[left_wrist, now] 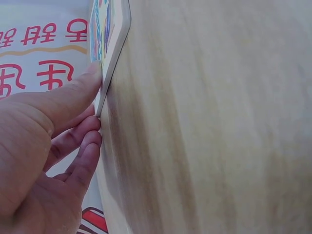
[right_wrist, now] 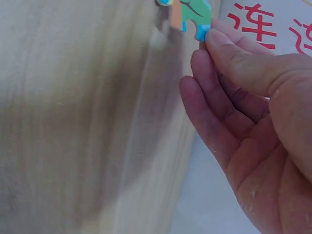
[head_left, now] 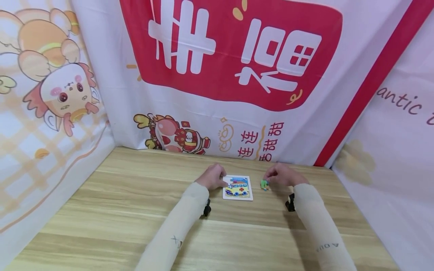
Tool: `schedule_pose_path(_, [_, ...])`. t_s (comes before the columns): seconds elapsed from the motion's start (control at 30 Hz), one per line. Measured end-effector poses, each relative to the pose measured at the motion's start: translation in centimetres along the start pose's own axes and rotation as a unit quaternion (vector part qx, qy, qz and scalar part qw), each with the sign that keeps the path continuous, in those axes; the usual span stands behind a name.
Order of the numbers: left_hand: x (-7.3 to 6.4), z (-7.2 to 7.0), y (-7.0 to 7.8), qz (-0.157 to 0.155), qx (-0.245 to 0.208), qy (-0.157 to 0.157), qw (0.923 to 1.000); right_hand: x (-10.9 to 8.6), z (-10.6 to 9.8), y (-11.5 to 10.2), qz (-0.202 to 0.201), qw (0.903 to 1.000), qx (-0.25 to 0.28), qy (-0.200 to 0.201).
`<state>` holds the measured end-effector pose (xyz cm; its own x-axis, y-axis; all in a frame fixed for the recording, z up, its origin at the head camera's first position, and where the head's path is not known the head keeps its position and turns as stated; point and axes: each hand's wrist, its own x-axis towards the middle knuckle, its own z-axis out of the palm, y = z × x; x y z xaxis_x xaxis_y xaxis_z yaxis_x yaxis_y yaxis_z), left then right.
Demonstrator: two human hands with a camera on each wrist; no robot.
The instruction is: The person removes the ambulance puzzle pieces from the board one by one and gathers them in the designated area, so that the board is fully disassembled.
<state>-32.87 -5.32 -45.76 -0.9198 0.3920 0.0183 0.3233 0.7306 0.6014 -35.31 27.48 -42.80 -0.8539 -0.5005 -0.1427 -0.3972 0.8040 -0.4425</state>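
Observation:
A square jigsaw puzzle (head_left: 238, 187) in a white frame lies on the table, its picture a yellow ambulance. My left hand (head_left: 213, 177) grips its left edge; in the left wrist view the thumb (left_wrist: 83, 90) lies over the puzzle's face and the other fingers are at the frame's edge. To the right of the frame, my right hand (head_left: 279, 175) pinches a green puzzle piece (right_wrist: 192, 14) with some blue and orange on it. Thumb and index finger hold the piece by one edge, apart from the frame. The piece's far end is cut off in the right wrist view.
The wood-grain table (head_left: 135, 218) runs back to a printed white and red curtain (head_left: 217, 128). More printed cloth hangs at the left (head_left: 51, 124) and the right. Black wrist straps (head_left: 290, 203) show on both forearms.

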Motion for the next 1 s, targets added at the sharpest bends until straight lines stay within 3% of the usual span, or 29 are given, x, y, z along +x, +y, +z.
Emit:
schedule_pose_path(0.37, [0.2, -0.1, 0.0, -0.001, -0.001, 0.002, 1.0000, 0.1, 1.3, 1.2, -0.020, 0.9993, 0.016, 0.029])
schedule_pose_path(0.67, [0.3, 0.2, -0.2, 0.004, 0.004, -0.003, 1.0000, 0.2, 1.9, 1.4, -0.006, 0.9995, 0.005, 0.031])
schedule_pose_path(1.0, [0.8, 0.3, -0.6, 0.018, 0.025, -0.021, 0.9993, 1.2, 0.9, -0.9, 0.012, 0.9999, 0.002, 0.008])
